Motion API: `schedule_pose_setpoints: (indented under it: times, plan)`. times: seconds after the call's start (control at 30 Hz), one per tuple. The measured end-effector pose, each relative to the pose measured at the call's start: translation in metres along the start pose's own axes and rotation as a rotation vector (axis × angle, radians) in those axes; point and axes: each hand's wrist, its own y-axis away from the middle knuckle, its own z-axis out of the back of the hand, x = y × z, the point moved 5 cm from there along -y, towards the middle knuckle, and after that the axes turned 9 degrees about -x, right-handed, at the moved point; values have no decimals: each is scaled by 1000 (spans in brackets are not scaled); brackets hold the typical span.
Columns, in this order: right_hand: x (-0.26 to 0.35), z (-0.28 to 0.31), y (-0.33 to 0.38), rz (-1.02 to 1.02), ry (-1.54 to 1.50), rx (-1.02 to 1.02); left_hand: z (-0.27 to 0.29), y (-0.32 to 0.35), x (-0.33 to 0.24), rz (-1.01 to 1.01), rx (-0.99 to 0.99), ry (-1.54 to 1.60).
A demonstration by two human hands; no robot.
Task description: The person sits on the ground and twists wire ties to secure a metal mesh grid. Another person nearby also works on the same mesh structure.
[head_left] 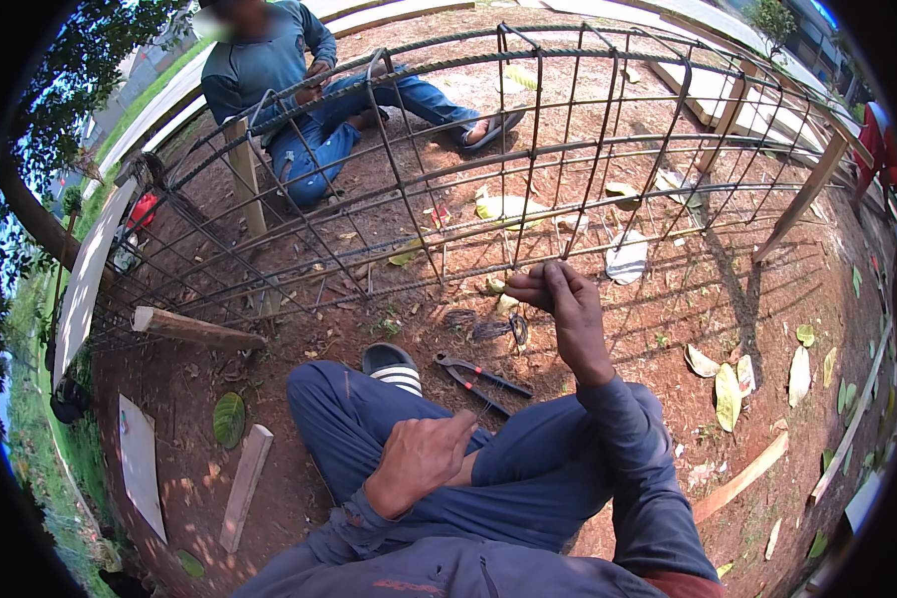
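A long rebar cage (533,149) of lengthwise bars and square stirrups stretches across in front of me. My right hand (573,314) is raised at its lower near bar, thumb and fingers pinched together; whatever is between them is too small to make out. Over my crossed legs, my left hand (421,460) is closed with the fingers curled in, and what it may hold is hidden. End-cutting pincers (480,381) with black and red handles lie on the soil just beyond my left hand. Past them is a small dark bundle of tie wire (498,329).
Wooden posts (244,174) stand along the cage. Another person (269,80) sits beyond its left part. A striped sandal (625,257) lies under the cage. Wood offcuts (246,488), a short timber (194,327) and fallen leaves (728,397) are scattered on the soil.
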Motion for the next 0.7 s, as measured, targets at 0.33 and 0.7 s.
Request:
schedule_pose_setpoints:
  times: [0.33, 0.7]
  plan:
    - [-9, -3, 4, -67, -175, -58, -4, -8, 0, -89, 185, -93]
    - [-14, -15, 12, -211, -294, 243, -28, -47, 43, 287, 43, 519]
